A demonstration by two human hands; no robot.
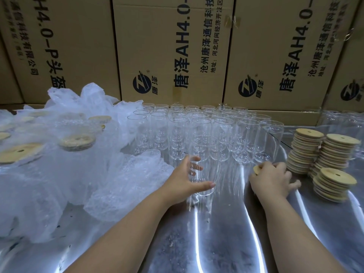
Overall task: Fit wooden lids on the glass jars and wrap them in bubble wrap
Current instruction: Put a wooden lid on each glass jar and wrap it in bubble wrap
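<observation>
At far left, finished jars [74, 142] already lidded lie under loose bubble wrap [126, 186]. The left hand [183, 182] grips one upright glass jar [204, 154], fingers curled round its far side and thumb across the front near the base. The jar stands on the bench [226, 233], just in front of the rows of open jars [222, 131]. The right hand [271, 180] pinches a single wooden lid [256, 170], low over the bench and beside the lid stacks [331, 160]. To fit it well, likely steady the jar low, bring the lid level over the mouth, and press evenly. A tilted lid may jam, and the polished bench may let the glass slide into its neighbours.
</observation>
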